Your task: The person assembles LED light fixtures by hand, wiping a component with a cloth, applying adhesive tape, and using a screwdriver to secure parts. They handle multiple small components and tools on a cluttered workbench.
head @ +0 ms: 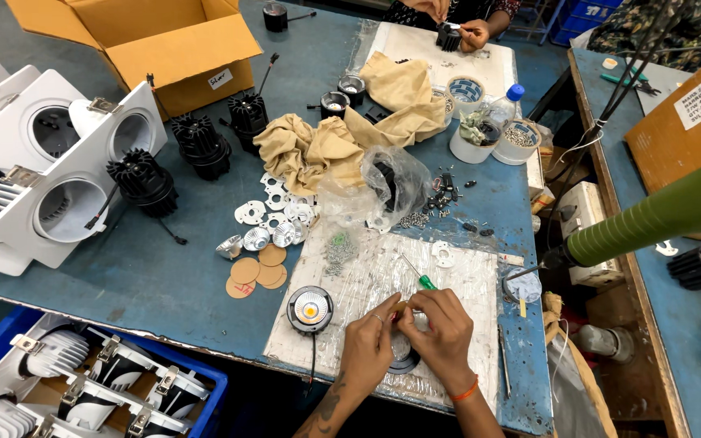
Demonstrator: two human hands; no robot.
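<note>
My left hand and my right hand meet over a black round lamp part on the plastic-covered board, fingers pinched together on a small piece I cannot make out. A black round lamp body with a yellow LED chip lies just left of my left hand. A green-handled screwdriver rests on the board just above my hands. Loose screws lie further up the board.
Black heat sinks, white square lamp frames, silver reflectors, brown discs, beige cloth and a cardboard box fill the blue table. A blue crate of lamps sits lower left. Another person's hands work opposite. A green pole crosses at right.
</note>
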